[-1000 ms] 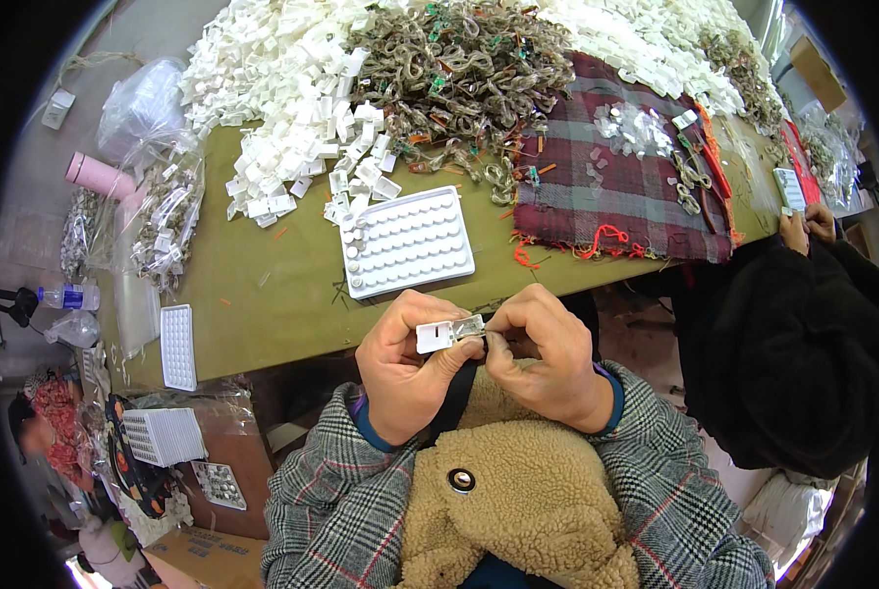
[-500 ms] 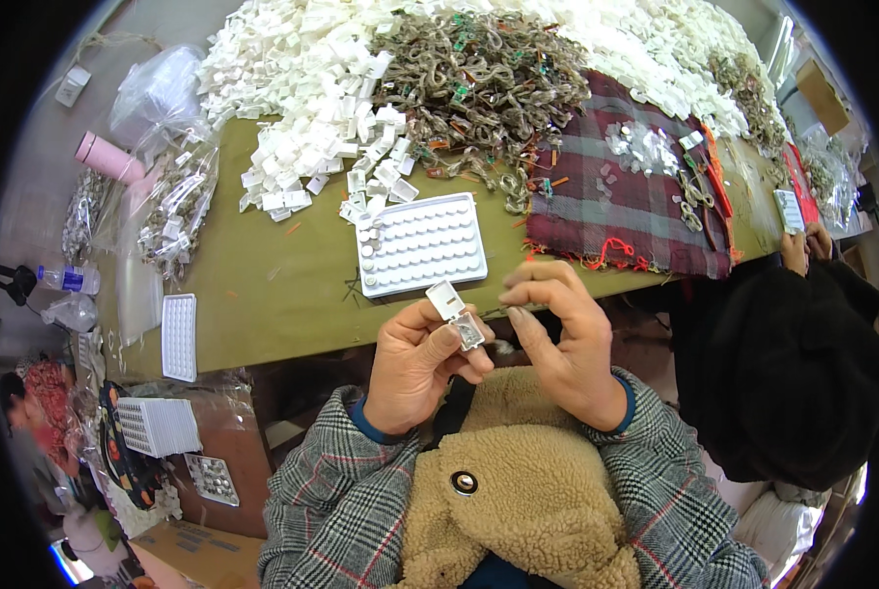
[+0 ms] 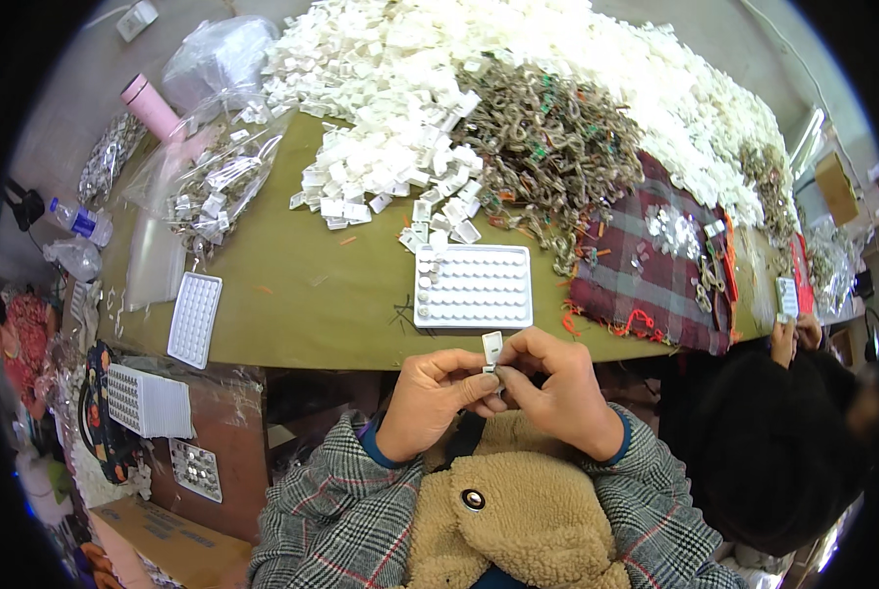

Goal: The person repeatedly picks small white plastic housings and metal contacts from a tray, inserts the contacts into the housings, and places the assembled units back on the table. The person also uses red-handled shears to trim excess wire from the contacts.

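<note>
Olive table (image 3: 341, 314), tray (image 3: 503, 327) near its 6 o'clock edge; left hand (image 3: 428, 398) gripping, right hand (image 3: 562, 388) with fingertips touching, grip unclear; case (image 3: 492, 348) between them, tray at its 12, long axis 12–6, both equally near

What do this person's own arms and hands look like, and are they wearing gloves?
No gloves: the left hand and right hand are both bare. The arms are in loose, grey-and-black checked sleeves crossed by thin red lines, with blue cuffs showing at the wrists.
</note>
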Tool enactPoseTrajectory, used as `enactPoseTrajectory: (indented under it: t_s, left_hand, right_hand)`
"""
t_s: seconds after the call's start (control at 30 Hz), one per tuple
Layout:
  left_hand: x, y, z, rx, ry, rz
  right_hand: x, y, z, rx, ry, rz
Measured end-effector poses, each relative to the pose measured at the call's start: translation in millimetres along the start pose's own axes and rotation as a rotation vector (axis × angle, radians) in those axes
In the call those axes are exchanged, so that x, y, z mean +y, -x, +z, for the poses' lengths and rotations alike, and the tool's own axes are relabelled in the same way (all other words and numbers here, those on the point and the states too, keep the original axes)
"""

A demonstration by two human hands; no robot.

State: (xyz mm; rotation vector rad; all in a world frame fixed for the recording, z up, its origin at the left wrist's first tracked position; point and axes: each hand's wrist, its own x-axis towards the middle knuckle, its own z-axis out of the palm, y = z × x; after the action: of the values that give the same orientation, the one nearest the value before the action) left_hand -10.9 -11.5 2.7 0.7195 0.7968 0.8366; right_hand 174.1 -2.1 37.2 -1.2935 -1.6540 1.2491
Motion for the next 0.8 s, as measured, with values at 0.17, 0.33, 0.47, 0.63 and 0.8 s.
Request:
enactPoseTrajectory:
  t_s: [0.17, 0.33, 0.47, 0.63, 0.8]
  left_hand:
    - [11.7, -2.2, -12.7, 0.027, 0.045, 0.025]
    - [32.0, -2.9, -31.2, 0.155, 0.146, 0.118]
    - [47.8, -2.1, -60.6, 0.190, 0.272, 0.244]
    - [48.2, -11.2, -87.9, 0.199, 0.331, 0.335]
    - [42.1, -19.5, -96.2, 0.196, 0.385, 0.316]
  right_hand:
    - [-9.5, -23.7, 6.0, -0.099, 0.301, -0.192]
    - [-17.6, -75.0, 3.7, -0.113, 0.252, -0.171]
    - [-7.1, -117.8, 3.7, -0.094, 0.674, -0.449]
    - [-12.6, -153.8, 8.9, -0.110, 0.736, -0.452]
    - [-31.4, -172.3, -3.3, 0.243, 0.209, -0.323]
